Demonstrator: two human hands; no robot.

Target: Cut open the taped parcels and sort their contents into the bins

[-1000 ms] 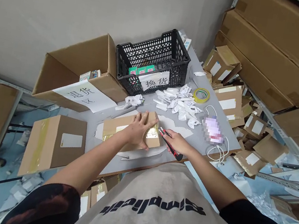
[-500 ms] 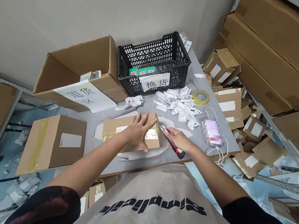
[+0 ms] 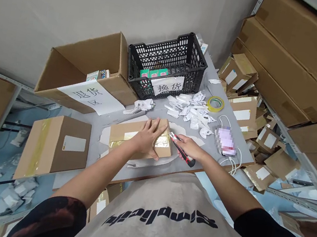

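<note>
A brown cardboard box (image 3: 126,126) with clear yellowish tape lies on the grey table (image 3: 99,124). My left hand (image 3: 147,138) rests on its top with the fingers spread, pressing near the right end. In my right hand (image 3: 187,146) is a red and black box cutter (image 3: 183,152). The cutter's metal tip meets or nearly meets the box's taped right end; I cannot tell if it touches. Torn white paper (image 3: 181,130) lies beneath and around the box.
Behind stand an open carton (image 3: 77,55) and a black plastic crate (image 3: 170,51) with small green boxes (image 3: 154,73). Crumpled white papers (image 3: 192,108), a tape roll (image 3: 215,104) and a cabled phone (image 3: 225,140) lie to the right. A closed carton (image 3: 55,149) sits left; parcels pile beyond the right edge.
The view has shifted slightly. The cutter's tip has come a little closer to the box's right end. My left hand keeps its place on the box.
</note>
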